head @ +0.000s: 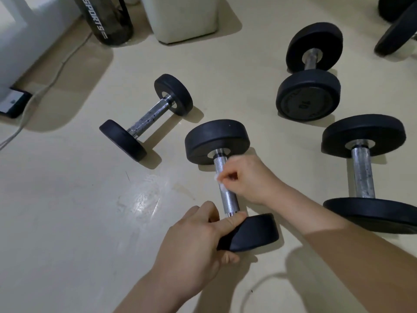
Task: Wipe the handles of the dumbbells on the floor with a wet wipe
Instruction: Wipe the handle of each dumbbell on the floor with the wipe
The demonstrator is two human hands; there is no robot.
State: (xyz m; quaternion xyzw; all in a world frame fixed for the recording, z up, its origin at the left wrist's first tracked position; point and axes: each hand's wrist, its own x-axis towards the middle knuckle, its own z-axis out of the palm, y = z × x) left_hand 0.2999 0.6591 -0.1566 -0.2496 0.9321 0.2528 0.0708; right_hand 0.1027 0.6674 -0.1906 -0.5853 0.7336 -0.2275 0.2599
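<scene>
Our right hand (247, 179) pinches wet wipe (219, 182) against dumbbell handle (226, 197); our left hand (194, 240) curled round plate (255, 232) just below.

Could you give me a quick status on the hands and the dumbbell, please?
Left hand grips the dumbbell by its near head. Right hand pinches the wipe on the handle. Nothing blocks the handle.

Dumbbell (228, 177): black weights, silver cross-hatched handle. Wipe (220, 182): white. Floor (67, 211): pale cream. Bottle (106, 19): dark, white "SPORTS" lettering. Cable (52, 80): white.
</scene>
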